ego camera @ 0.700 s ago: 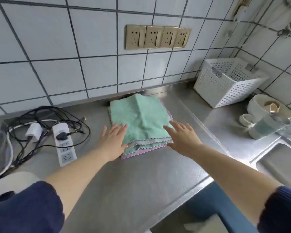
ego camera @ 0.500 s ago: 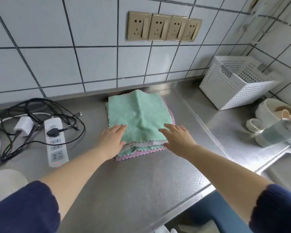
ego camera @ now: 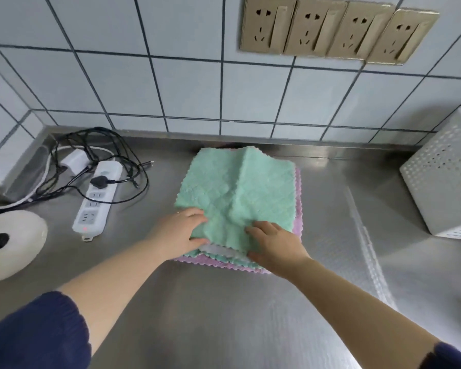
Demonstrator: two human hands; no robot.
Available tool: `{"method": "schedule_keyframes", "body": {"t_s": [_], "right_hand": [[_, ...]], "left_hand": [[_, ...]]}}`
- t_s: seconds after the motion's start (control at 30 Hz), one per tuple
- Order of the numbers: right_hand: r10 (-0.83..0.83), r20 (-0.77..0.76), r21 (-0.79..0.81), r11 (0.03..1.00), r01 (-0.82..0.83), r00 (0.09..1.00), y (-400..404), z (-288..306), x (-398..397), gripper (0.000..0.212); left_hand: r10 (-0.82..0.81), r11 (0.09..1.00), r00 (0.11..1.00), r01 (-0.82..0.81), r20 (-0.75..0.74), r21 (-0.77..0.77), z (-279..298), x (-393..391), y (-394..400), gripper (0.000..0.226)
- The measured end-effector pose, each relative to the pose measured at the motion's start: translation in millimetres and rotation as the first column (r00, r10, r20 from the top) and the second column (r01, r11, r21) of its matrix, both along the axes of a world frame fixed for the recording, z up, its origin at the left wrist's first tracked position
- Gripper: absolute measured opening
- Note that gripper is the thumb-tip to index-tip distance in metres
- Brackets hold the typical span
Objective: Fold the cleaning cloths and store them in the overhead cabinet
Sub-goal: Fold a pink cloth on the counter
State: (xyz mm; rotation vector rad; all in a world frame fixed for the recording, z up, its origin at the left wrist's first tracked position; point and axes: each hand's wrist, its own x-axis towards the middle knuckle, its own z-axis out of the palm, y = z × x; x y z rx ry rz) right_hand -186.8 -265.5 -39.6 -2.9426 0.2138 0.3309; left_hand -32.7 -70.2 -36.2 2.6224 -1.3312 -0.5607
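1. Bright, even, diffuse light; shadows beneath both forearms are faint.
2. A soft sheen lies on the steel counter (ego camera: 224, 315) right of the right hand (ego camera: 274, 243).
3. Wide-angle bending curves the tile lines; everything looks slightly soft.

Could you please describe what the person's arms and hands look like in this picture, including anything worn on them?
Both forearms are bare. Each arm wears a dark navy knitted sleeve pushed up towards the elbow: the left sleeve fills the lower left corner, while only the cuff of the right sleeve shows at the lower right. The left hand and right hand wear no gloves. No watch or bracelet shows.
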Motion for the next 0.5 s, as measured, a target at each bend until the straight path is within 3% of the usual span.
{"method": "schedule_keyframes", "body": {"t_s": [0.13,0.33,0.43,0.5], "right_hand": [[0.093,0.083,-0.04,0.995,-0.09,0.992,-7.9,-20.6,-0.6,0.05],[0.143,0.241,-0.032,0.99,-0.139,0.96,-10.3,-35.8,3.6,0.048],[0.161,0.324,-0.003,0.986,-0.169,0.932,-20.2,-33.0,2.3,0.044],[0.186,0.343,-0.012,0.981,-0.194,0.921,-27.0,-26.8,0.4,0.043]], "left_hand": [[-0.073,0.996,0.989,0.067,0.125,0.056,-7.4,-3.2,-3.2,0.059],[-0.096,0.979,0.954,0.143,0.285,-0.148,-31.2,7.4,2.8,0.052],[-0.113,0.972,0.967,0.155,0.227,-0.177,-33.5,15.8,6.3,0.076],[-0.117,0.971,0.979,0.148,0.167,-0.189,-33.4,22.0,7.1,0.077]]}}
